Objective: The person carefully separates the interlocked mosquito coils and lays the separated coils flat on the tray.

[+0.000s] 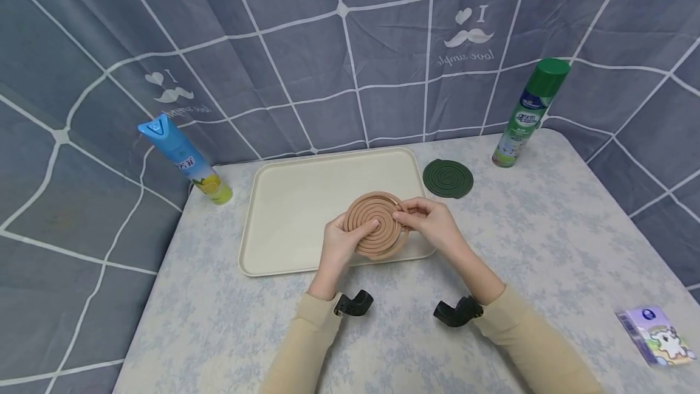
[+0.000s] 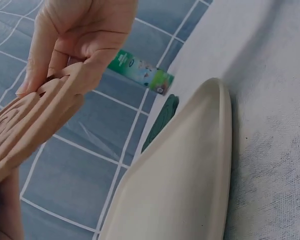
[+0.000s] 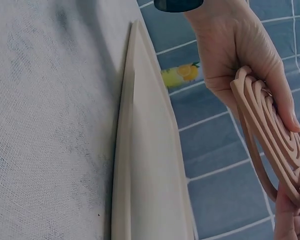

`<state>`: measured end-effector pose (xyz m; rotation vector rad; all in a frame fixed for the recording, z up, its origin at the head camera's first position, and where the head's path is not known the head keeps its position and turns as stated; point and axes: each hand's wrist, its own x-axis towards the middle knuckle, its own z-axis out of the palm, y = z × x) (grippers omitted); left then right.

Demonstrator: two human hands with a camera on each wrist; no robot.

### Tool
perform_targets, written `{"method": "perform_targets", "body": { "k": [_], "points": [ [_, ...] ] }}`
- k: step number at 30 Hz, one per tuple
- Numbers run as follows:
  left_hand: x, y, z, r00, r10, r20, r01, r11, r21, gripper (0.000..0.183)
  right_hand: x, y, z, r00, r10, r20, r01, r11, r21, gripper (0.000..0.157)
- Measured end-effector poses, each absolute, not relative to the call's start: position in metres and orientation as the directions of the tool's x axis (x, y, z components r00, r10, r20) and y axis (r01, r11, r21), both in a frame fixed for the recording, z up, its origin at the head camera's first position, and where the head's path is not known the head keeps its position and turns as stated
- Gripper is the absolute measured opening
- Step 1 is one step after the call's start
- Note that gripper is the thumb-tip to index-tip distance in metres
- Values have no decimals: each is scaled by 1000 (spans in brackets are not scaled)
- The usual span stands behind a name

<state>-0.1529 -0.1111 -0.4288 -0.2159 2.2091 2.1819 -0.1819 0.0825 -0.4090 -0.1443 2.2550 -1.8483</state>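
Both hands hold a brown mosquito coil (image 1: 372, 236) above the front right part of a cream tray (image 1: 295, 217). My left hand (image 1: 339, 242) grips its left side, thumb across the face near the centre. At the right edge, my right hand (image 1: 429, 221) pinches the outer turn between thumb and fingers. In the right wrist view, one strand of the brown coil (image 3: 262, 130) stands apart from the stacked turns. A dark green mosquito coil (image 1: 448, 179) lies flat on the table, just right of the tray.
A blue and yellow spray can (image 1: 188, 160) stands at the back left. The green spray can (image 1: 527, 114) is at the back right. A purple packet (image 1: 656, 336) lies near the right front. Behind the table (image 1: 547, 248) hangs a grey-blue curtain (image 1: 306, 65).
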Motion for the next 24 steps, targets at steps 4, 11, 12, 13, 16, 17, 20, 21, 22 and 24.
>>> {"method": "perform_targets", "body": {
  "k": [4, 11, 12, 13, 16, 17, 20, 21, 22, 24],
  "points": [
    [-152, -112, -427, -989, -80, -121, -124, 34, 992, 36, -182, 84, -410, -966, -232, -117, 62, 232, -971, 32],
    [-152, -112, -426, -996, 51, -79, -66, 219, 973, 31, -187, 87, -407, -947, -322, -12, -116, 378, -919, 26],
    [-152, -112, -426, -994, 72, -79, -62, 224, 973, 31, -187, 87, -405, -942, -337, 5, -144, 391, -909, 25],
    [-153, -112, -427, -993, 85, -83, -61, 229, 971, 31, -187, 87, -403, -937, -348, 21, -171, 406, -898, 25],
    [-153, -111, -428, -988, 124, -91, -60, 238, 969, 31, -187, 86, -398, -922, -384, 53, -230, 430, -873, 23],
    [-153, -111, -428, -987, 134, -94, -60, 238, 969, 31, -187, 85, -398, -918, -392, 57, -238, 432, -870, 23],
    [-153, -112, -428, -985, 147, -95, -57, 244, 968, 33, -187, 84, -397, -915, -397, 64, -247, 430, -868, 22],
    [-153, -112, -428, -985, 143, -93, -57, 241, 969, 34, -187, 83, -397, -918, -391, 62, -241, 427, -871, 22],
    [-153, -112, -428, -987, 133, -93, -59, 239, 969, 35, -187, 83, -398, -923, -381, 57, -229, 426, -875, 21],
    [-152, -113, -429, -991, 104, -88, -62, 233, 971, 37, -188, 82, -399, -936, -351, 42, -196, 416, -888, 21]
  ]
}}
